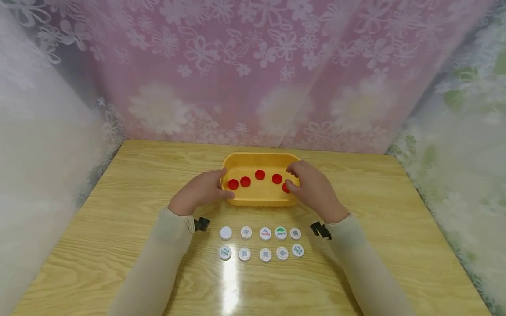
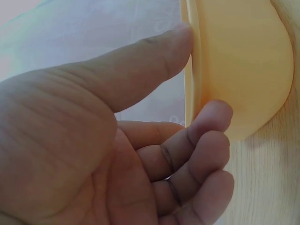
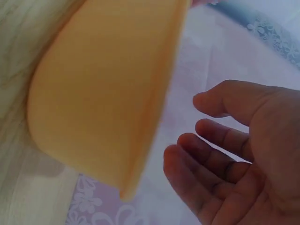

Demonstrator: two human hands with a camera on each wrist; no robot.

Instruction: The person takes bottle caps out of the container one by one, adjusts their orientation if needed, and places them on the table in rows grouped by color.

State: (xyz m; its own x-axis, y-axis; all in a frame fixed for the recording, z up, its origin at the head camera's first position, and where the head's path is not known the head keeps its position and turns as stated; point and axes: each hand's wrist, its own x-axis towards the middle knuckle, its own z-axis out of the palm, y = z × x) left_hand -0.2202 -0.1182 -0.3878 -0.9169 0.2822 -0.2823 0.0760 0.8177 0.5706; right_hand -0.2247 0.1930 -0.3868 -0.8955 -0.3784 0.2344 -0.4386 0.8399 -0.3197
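Observation:
A yellow plastic basin stands on the table with several round red caps on its floor. At its left end my left hand grips the rim, thumb on the edge and fingers curled against the wall. The left wrist view shows the hand's thumb and fingertips right at the basin's rim. My right hand hovers at the basin's right end, fingers loosely bent, partly covering the rightmost red cap. In the right wrist view, a gap separates its fingertips from the basin's outer wall, and nothing is held.
Two rows of round white caps, such as a plain one and a green-topped one, lie between my forearms. The wooden table ends at a pink flowered curtain behind the basin. Pale cloth hangs at both sides.

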